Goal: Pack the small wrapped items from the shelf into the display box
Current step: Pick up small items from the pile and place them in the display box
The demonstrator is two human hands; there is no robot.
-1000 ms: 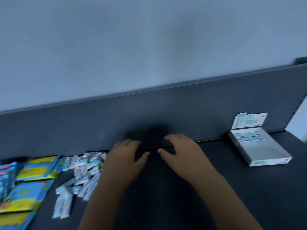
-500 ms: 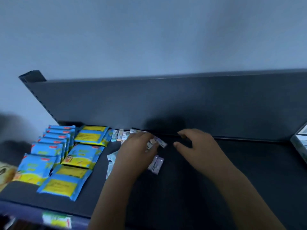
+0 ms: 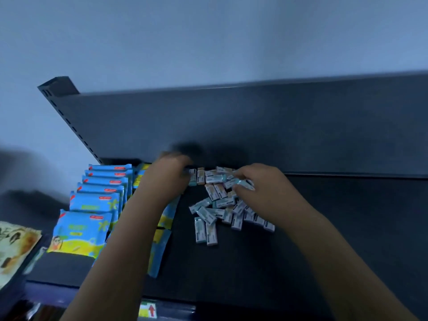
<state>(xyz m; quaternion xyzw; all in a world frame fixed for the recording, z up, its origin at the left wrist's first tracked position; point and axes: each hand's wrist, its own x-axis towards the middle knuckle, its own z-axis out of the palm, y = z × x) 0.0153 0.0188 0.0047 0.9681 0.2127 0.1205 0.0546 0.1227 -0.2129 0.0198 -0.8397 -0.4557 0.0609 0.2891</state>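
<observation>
Right grip [image 3: 259, 188], empty before, now pinches a wrapped item [image 3: 240, 183].

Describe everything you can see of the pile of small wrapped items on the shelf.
The pile is a loose scatter of small flat oblong packs in pale wrappers with teal and orange print, lying at all angles on the dark shelf, some overlapping. The blurred left hand is at its back left edge; the right hand pinches one pack at the back right.
</observation>
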